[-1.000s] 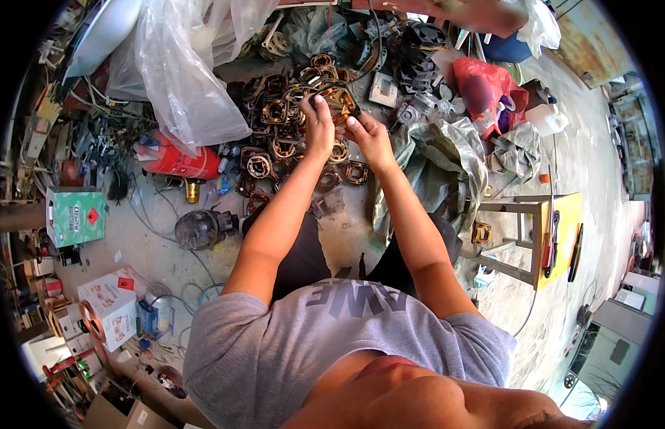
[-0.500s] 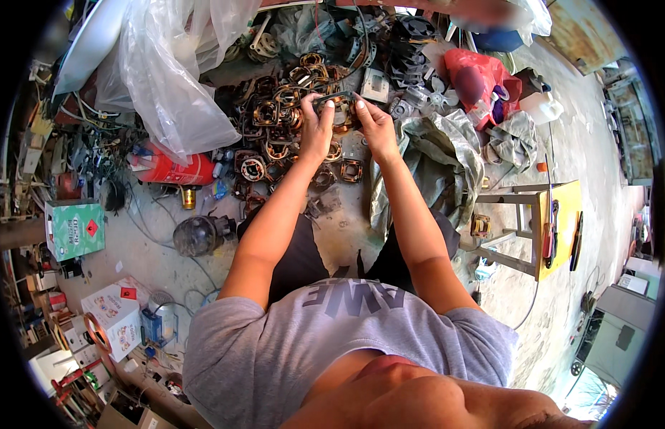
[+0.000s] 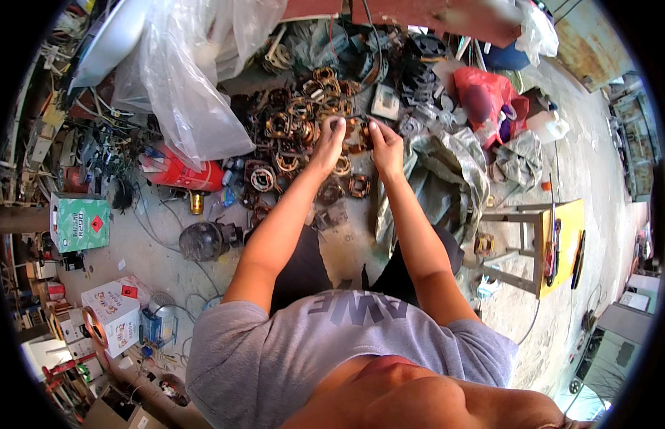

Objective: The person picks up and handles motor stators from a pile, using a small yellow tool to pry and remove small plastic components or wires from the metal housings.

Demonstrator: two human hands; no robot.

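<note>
Both hands, left [image 3: 331, 137] and right [image 3: 384, 145], clamped together on a rusty motor stator [image 3: 356, 134] above the pile of copper-wound coils [image 3: 293, 129] — probably heavy, rigid, gritty, best gripped by the iron rim, sparing the soft windings.

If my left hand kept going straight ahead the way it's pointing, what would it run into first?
Most likely the pile of copper-wound motor coils on the floor just beyond the left hand. That hand and the right hand already hold one coil part between them; depth is hard to judge in this view.
</note>
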